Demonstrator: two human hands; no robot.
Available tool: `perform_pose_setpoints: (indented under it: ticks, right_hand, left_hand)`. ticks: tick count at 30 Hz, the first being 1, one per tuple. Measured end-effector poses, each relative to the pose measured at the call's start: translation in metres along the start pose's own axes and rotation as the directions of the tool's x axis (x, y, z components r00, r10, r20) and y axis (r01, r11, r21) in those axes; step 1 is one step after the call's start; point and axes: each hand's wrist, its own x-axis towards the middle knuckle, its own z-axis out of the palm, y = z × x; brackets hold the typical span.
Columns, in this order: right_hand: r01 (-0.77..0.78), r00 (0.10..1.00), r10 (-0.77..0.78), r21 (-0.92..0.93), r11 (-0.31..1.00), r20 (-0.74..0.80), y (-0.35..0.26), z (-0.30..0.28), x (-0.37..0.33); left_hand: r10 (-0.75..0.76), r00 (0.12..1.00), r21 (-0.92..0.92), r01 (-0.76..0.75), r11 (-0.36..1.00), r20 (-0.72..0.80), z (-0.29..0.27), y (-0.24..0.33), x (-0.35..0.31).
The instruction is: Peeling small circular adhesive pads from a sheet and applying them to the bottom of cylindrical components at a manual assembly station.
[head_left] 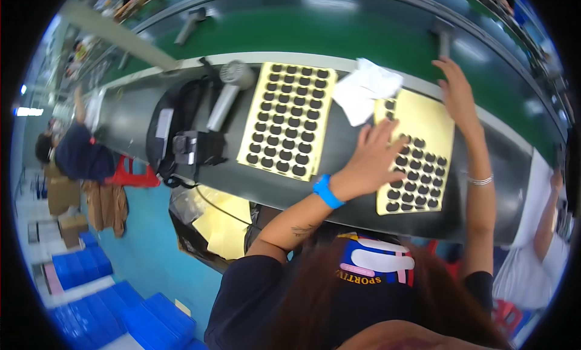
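Observation:
My left hand (pixel 380 155) lies over a pale yellow sheet (pixel 423 117) with rows of black, rounded stickers, its fingers spread. The upper part of that sheet is mostly bare, and the hand covers part of its left side. My right hand (pixel 458 96) reaches past the sheet's far right, fingers apart, at the lower end of a grey hairdryer-shaped device (pixel 444 40) on the green belt. Whether the fingers touch the device I cannot tell. Left of my left hand, a fuller yellow sticker sheet (pixel 287 120) rests on the dark table.
Crumpled white paper (pixel 366 91) lies between the sheets. Another grey hairdryer-shaped device (pixel 229 93) and a black strap with a small box (pixel 193 147) are at the left. Beyond runs a green conveyor belt (pixel 272 32). Below the table edge stands a black-lined bin (pixel 212 223) with yellow sheets.

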Motion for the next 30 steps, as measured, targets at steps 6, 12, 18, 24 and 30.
perform_pose_setpoints:
  ticks: [6,12,18,24,30]
  right_hand:
    - [-0.146,0.989,0.141,0.303,0.942,0.038,-0.083,-0.028,-0.073]
    - [-0.384,0.917,0.399,0.301,0.873,0.012,-0.099,-0.021,-0.126]
    - [-0.356,0.926,0.375,0.232,0.905,-0.041,-0.103,-0.002,-0.121]
    - [-0.391,0.912,0.411,0.322,0.863,0.005,-0.104,0.000,-0.121]
    - [-0.417,0.905,0.422,0.320,0.851,0.057,-0.102,-0.005,-0.118]
  left_hand:
    - [-0.037,0.999,0.046,0.037,0.998,0.003,-0.007,-0.001,0.004]
    - [-0.007,1.000,0.082,0.007,0.997,-0.001,0.000,0.007,0.006]
    - [0.059,0.997,0.142,-0.066,0.988,0.050,0.000,0.012,0.006]
    - [0.080,0.993,0.088,-0.088,0.992,0.090,0.003,0.009,0.006]
    - [0.095,0.992,0.074,-0.102,0.992,0.084,0.001,0.009,0.010]
